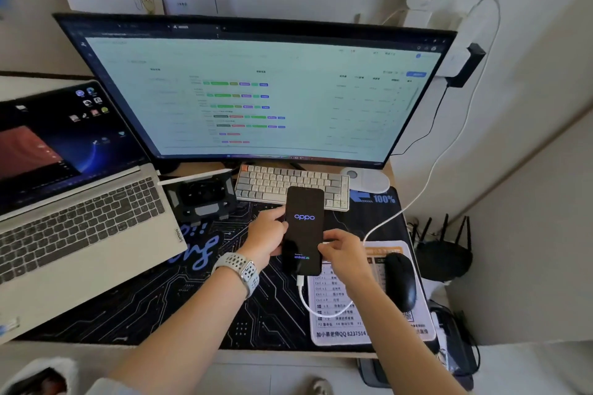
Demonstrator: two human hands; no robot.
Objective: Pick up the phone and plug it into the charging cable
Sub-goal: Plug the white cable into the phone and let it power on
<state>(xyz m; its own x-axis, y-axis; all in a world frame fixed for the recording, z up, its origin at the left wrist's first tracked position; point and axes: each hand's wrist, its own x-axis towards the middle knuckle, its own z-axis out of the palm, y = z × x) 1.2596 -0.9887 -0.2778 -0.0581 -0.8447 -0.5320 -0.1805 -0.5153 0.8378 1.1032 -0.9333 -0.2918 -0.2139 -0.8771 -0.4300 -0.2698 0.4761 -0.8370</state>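
A black phone point(303, 228) with a lit boot logo on its screen is held upright over the desk mat, in front of the keyboard. My left hand point(266, 236) grips its left edge; a watch sits on that wrist. My right hand point(345, 250) grips the lower right edge. The white charging cable point(398, 212) is plugged into the phone's bottom edge by its white plug point(300, 281). It loops under my right wrist, then climbs the right wall to a white power strip point(457, 56).
A wide monitor point(256, 90) stands behind a white keyboard point(290, 184). An open laptop point(70, 196) fills the left. A black mouse point(400, 280) lies on a printed pad point(340, 330) at the right. A dark stand point(202, 197) sits mid-desk. A router point(444, 255) sits beyond the desk's right edge.
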